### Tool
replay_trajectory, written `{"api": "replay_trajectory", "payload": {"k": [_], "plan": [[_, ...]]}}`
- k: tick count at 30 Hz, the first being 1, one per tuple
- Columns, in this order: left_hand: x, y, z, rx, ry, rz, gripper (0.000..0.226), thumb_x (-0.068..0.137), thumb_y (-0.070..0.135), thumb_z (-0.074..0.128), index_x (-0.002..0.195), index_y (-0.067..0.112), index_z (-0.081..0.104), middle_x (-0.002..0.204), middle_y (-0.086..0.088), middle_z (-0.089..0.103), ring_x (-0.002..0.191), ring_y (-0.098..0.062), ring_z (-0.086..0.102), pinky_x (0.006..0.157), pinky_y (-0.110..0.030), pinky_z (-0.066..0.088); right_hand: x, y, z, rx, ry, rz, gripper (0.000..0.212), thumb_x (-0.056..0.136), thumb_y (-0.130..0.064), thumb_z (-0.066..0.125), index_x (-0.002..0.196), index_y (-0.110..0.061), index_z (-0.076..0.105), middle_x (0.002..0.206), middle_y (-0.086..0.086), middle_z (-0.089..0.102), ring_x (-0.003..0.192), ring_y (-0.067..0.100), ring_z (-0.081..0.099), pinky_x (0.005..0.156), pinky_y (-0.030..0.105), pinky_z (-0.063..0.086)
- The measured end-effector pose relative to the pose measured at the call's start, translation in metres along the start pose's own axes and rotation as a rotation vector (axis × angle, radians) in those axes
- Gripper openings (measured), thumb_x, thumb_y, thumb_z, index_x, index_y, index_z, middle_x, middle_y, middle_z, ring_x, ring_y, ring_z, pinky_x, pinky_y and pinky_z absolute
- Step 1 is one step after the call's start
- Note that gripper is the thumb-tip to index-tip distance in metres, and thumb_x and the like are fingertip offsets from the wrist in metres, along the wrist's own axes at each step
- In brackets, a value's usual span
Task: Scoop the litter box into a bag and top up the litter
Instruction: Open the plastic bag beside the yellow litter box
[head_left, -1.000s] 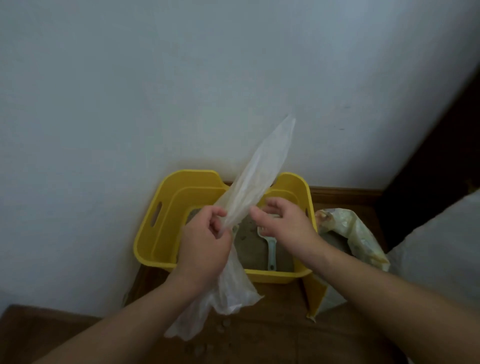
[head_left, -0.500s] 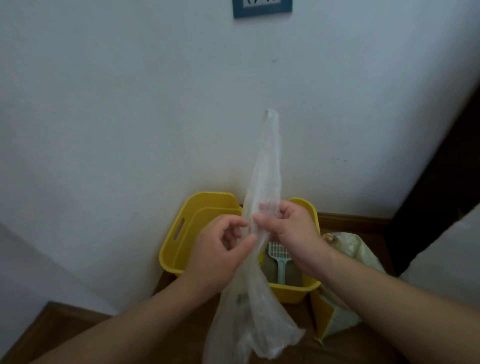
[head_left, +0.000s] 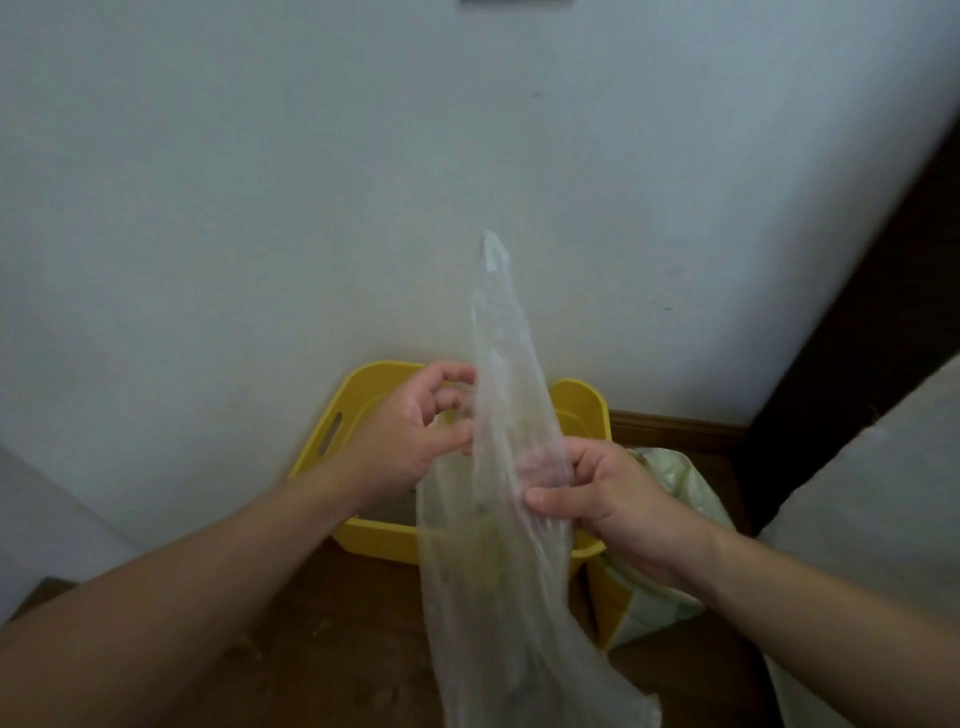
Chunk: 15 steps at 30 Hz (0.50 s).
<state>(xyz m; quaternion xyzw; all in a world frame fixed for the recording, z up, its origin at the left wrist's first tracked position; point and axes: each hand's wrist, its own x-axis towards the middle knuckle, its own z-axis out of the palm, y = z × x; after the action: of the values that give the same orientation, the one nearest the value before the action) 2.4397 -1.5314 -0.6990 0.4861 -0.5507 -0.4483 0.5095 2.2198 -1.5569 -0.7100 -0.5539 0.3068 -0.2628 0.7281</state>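
A thin clear plastic bag (head_left: 501, 519) hangs in front of me, one end pointing up against the wall, the rest drooping to the bottom edge. My right hand (head_left: 608, 499) pinches its right side between thumb and fingers. My left hand (head_left: 415, 431) touches the bag's left edge with its fingertips, fingers partly spread. Behind both hands stands the yellow litter box (head_left: 332, 431) on the floor against the wall. Its inside and the scoop are hidden by the bag and hands.
A pale green and yellow litter sack (head_left: 670, 608) leans right of the box. The brown wooden floor (head_left: 322, 649) has scattered grains. A white wall (head_left: 311, 208) rises behind; a dark door frame (head_left: 852, 374) and a pale surface (head_left: 872, 519) stand at right.
My hands have drawn apart along the bag, the right one dropping lower and rightward. The bag now spreads wider between them, and the scoop has gone out of sight.
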Motion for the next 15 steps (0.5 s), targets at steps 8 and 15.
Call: {"api": "replay_trajectory", "payload": {"k": [8,15], "plan": [[0.001,0.000,0.006,0.088,0.171,0.084,0.033,0.084,-0.014,0.066,0.095,0.016,0.057,0.062,0.011,0.046,0.057,-0.011,0.053,0.053,-0.024,0.052,-0.004,-0.011,-0.011,-0.040,0.121,-0.009,0.027,0.078,0.013,0.068,0.104,0.003,0.069,0.091,0.016,0.076,0.077,0.022,0.073,0.066,0.027,0.058],[-0.005,0.012,0.003,0.307,0.311,0.110,0.037,0.077,0.000,0.080,0.090,0.026,0.057,0.064,0.008,0.052,0.054,-0.011,0.044,0.056,-0.020,0.043,0.007,-0.037,-0.017,-0.118,0.246,-0.142,0.029,0.073,0.011,0.072,0.100,0.001,0.068,0.084,0.013,0.072,0.072,0.019,0.068,0.063,0.024,0.058]]}}
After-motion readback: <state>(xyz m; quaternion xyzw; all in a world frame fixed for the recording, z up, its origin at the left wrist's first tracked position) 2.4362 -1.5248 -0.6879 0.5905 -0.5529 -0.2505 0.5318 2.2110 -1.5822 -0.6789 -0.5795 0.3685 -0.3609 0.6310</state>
